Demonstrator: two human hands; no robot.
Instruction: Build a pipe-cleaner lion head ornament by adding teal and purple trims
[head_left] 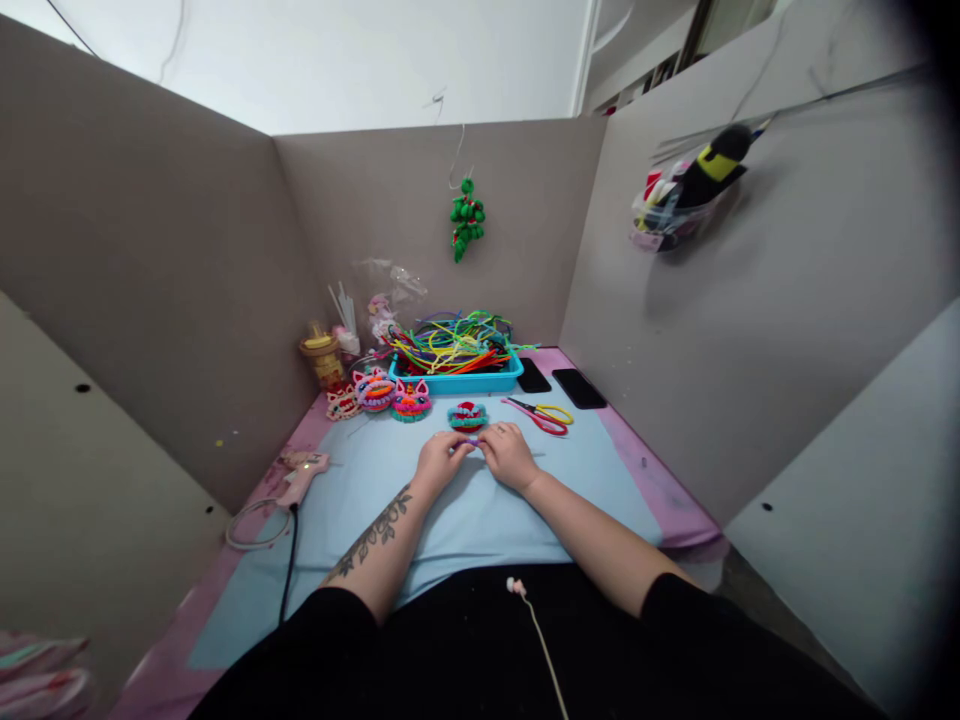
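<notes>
Between my fingertips is a short purple piece [471, 441] that looks like pipe cleaner. My left hand [441, 460] pinches one end of it, and my right hand [507, 455] pinches the other. Just beyond my fingers sits a teal and red fuzzy head-shaped craft piece [467, 417]. Scissors [541, 415] with red and yellow handles lie to the right of it. Farther left are a pink craft head [411, 400], a purple and orange one [374, 390] and a cream and red one [343, 403]. My fingers partly hide the purple piece.
A blue tray [457, 383] heaped with coloured pipe cleaners stands at the back. Two dark phones [578, 389] lie right of it. A pink glue gun [304, 480] with its cord rests at left, near a lidded drink cup [324, 360]. Grey partitions [525, 230] enclose the table.
</notes>
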